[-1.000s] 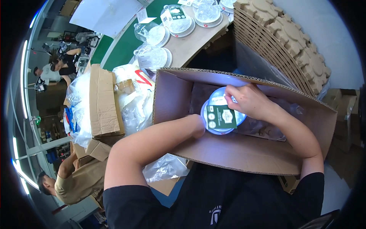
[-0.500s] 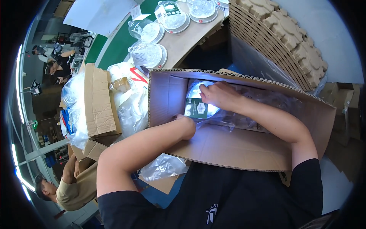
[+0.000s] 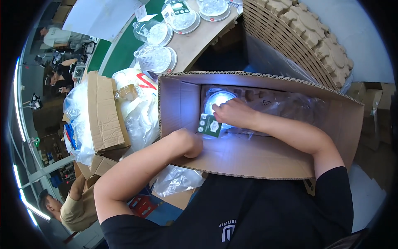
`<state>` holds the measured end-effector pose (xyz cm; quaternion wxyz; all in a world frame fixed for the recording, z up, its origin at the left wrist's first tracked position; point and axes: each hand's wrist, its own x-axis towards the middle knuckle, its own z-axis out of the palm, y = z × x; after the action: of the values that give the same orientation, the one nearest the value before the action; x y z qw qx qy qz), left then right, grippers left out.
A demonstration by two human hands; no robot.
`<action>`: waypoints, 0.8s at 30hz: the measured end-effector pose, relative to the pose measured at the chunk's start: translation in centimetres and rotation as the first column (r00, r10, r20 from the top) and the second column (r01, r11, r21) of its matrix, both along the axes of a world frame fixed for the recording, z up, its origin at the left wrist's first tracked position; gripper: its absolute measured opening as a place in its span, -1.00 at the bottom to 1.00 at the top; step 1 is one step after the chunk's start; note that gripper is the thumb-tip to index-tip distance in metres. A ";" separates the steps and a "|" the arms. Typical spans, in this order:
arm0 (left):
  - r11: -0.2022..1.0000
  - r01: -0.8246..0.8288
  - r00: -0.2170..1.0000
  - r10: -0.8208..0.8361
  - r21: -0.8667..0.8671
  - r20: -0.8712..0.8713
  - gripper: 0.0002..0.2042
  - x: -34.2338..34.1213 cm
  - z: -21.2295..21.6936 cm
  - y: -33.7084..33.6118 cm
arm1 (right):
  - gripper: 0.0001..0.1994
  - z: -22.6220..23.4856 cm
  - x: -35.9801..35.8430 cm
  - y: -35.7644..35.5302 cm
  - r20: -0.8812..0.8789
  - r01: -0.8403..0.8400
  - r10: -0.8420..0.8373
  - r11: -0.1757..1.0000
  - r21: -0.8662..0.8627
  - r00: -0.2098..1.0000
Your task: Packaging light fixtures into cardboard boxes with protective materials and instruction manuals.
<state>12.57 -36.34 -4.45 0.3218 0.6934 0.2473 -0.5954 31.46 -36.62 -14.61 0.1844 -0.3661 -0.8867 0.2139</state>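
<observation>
My right hand point(image 3: 230, 113) is inside the open cardboard box point(image 3: 257, 155), its fingers closed at the top edge of a green card tag point(image 3: 210, 125). Beneath and behind those fingers, a round clear-domed lamp point(image 3: 219, 98) glows bluish white at the box's left end. The lamp sits on a moulded brown pulp tray point(image 3: 265, 93), partly covered by clear plastic film point(image 3: 292, 108). My left hand point(image 3: 191, 143) bends down over the box's near left side. Its fingers are hidden from view.
Several clear-domed lamps point(image 3: 156, 59) stand on the bench beyond the box. Stacked pulp trays point(image 3: 317, 45) rise at the far right. To the left, a carton point(image 3: 103, 112) adjoins plastic bags point(image 3: 143, 114). A co-worker point(image 3: 78, 207) is at the lower left.
The green card has tilted and shifted down, uncovering more of the glowing lamp. My right hand has moved slightly left and down. My left hand has drawn back left, its fingers now out of sight.
</observation>
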 end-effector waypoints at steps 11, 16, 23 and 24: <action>0.898 0.160 0.954 -0.247 0.410 0.168 -0.78 2.9 3.1 3.1 | -0.57 1.3 -0.2 0.7 -0.036 -0.011 0.001 0.958 -0.285 0.999; 0.664 -0.021 0.880 -0.343 0.748 0.329 -0.59 1.9 -1.5 3.3 | -0.47 0.1 4.4 0.3 -0.220 0.077 -0.232 0.833 -0.548 0.948; 0.770 -0.079 0.879 -0.245 0.633 0.408 -0.20 3.6 -3.4 4.5 | -0.63 -10.0 14.0 -1.9 0.196 0.037 -0.097 0.958 0.285 0.976; 0.818 -0.126 0.829 -0.225 0.562 0.513 -0.15 3.4 -3.8 4.7 | -0.65 -10.4 14.0 -2.0 0.388 0.034 -0.043 0.999 0.030 0.921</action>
<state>16.02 -31.66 -8.21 0.1393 0.9065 0.2908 -0.2726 45.49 -38.58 -25.05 0.0131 -0.4163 -0.9007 0.1234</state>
